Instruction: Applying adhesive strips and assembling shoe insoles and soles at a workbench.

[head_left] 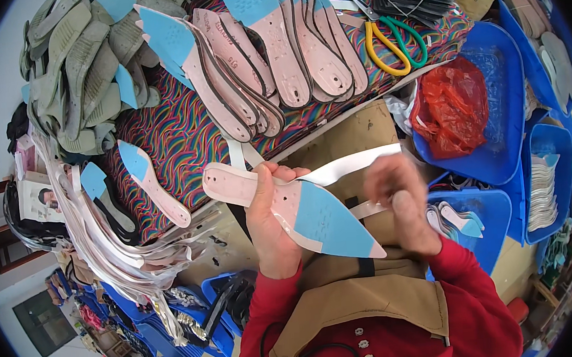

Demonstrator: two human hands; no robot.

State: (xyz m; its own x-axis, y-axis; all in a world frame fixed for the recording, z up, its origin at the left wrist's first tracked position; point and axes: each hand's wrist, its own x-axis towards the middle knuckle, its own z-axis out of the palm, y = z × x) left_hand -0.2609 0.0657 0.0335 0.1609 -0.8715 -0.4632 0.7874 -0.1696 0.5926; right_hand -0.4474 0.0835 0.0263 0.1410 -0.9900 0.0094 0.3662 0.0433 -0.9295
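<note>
My left hand (274, 227) is closed round a shoe insole (329, 223), pink at the heel and blue toward its pointed toe. The thumb lies across the insole's upper face. A white strip (349, 165) runs from beside the left fingertips toward the right. My right hand (402, 199) is raised beside that strip, its fingers curled but smeared by motion. A second short piece of pale strip (368, 209) shows between the insole and the right hand; whether the fingers grip it is unclear.
Stacked pink and blue insoles (289, 62) lie on the patterned cloth (174, 141), with grey insoles (79, 67) heaped at the far left. Scissors (386, 40) rest near the table edge. White strips (92, 216) hang at left. Blue bins (506, 91) stand at right, one holding a red bag (453, 106).
</note>
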